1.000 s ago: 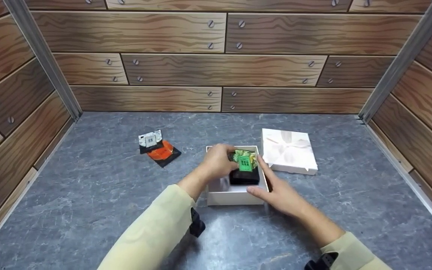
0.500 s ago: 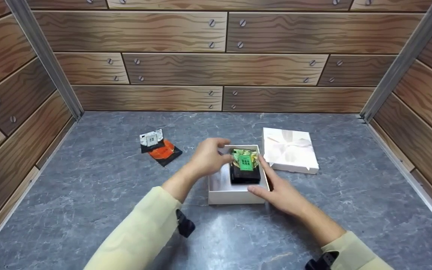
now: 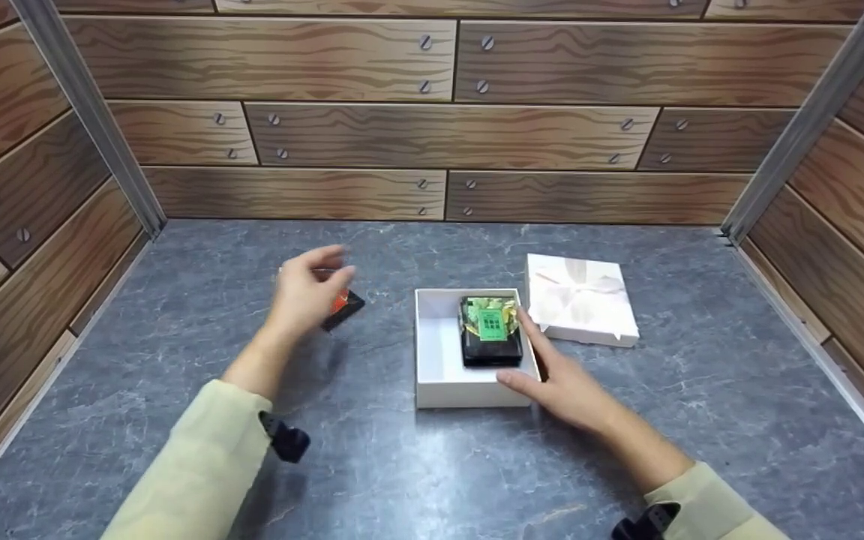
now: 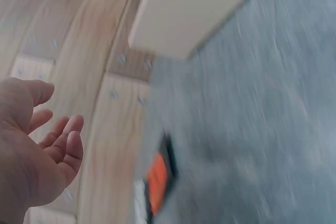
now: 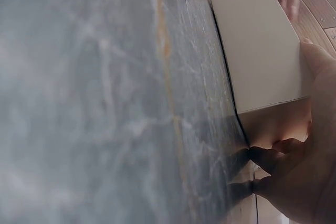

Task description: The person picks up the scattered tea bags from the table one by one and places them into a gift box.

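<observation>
We take the open white cardboard box as our landmark. The left hand hangs to the left of this box and well apart from it, fingers loosely spread, holding nothing. Directly beneath and beyond that hand lies the flat black packet with the orange face, mostly covered by the hand; it is plainly the left hand's to reach, the right being on the far side of the box. We judge the packet's long axis to run diagonally, though too little shows to be certain.

The right hand rests against the box's right wall, fingers straight along the rim and thumb at the near corner. Inside, against that wall, sits a black block topped with a green label and crinkled foil. The white lid with a pale ribbon bow lies just right of the box.

The left wrist view, though blurred, shows an empty palm and the packet below it, which the head view hides. The right wrist view shows only the box's outer wall.
</observation>
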`<action>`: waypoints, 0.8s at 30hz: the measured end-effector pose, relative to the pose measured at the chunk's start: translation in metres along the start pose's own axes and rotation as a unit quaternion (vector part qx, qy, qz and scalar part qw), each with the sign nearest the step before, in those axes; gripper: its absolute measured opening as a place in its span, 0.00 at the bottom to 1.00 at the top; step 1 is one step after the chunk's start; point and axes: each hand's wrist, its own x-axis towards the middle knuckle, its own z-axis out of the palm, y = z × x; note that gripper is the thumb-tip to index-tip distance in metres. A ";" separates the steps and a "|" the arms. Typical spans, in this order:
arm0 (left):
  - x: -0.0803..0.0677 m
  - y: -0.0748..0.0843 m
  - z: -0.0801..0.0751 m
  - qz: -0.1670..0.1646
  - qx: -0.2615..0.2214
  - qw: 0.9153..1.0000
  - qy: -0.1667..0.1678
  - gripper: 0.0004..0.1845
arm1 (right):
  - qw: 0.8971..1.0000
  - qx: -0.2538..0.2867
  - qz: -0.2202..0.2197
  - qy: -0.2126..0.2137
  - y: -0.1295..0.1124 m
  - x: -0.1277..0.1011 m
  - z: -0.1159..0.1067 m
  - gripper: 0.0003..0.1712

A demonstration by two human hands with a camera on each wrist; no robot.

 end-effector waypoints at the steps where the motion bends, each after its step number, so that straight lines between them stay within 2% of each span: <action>1: 0.001 -0.008 -0.004 -0.008 -0.001 1.000 0.009 0.22 | 1.000 0.001 -0.001 0.000 0.000 0.000 0.000 0.60; 7: 0.001 -0.047 -0.019 -0.050 0.017 0.998 0.036 0.22 | 1.000 0.002 -0.001 0.001 0.000 -0.001 -0.001 0.60; 11: 0.000 -0.064 -0.026 -0.063 0.028 0.996 0.048 0.22 | 1.000 0.002 -0.005 0.003 0.000 -0.001 -0.001 0.59; 19: 0.000 -0.088 -0.030 -0.098 0.008 0.994 0.049 0.22 | 1.000 0.004 -0.007 0.003 0.001 0.000 -0.001 0.60; 24: 0.000 -0.094 -0.027 -0.111 0.015 0.993 0.027 0.19 | 1.000 0.004 -0.005 0.001 0.001 0.000 -0.001 0.60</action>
